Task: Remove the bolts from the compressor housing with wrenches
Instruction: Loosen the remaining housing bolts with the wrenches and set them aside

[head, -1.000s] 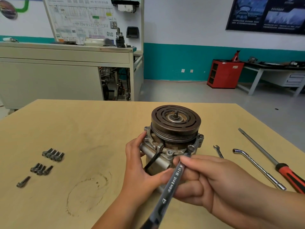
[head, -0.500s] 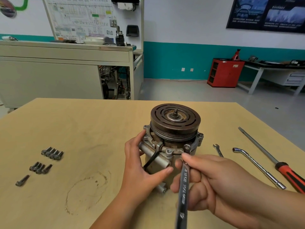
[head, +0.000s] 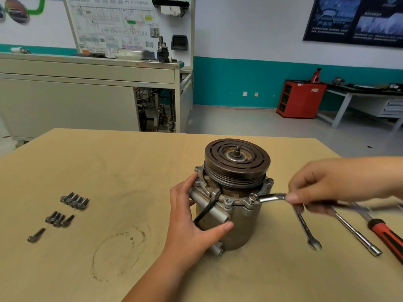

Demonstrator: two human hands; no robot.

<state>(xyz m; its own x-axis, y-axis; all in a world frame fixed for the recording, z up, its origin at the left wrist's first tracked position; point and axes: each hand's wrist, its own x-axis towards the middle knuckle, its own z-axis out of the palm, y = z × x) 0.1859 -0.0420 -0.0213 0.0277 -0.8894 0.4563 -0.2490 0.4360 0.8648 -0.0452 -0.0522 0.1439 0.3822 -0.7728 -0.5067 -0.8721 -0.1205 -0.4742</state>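
White-and-teal wall, grey floor, 1 red cabinet, beige workbench.

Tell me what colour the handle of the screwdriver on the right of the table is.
The screwdriver handle is red with black strips, seen best in the head view.
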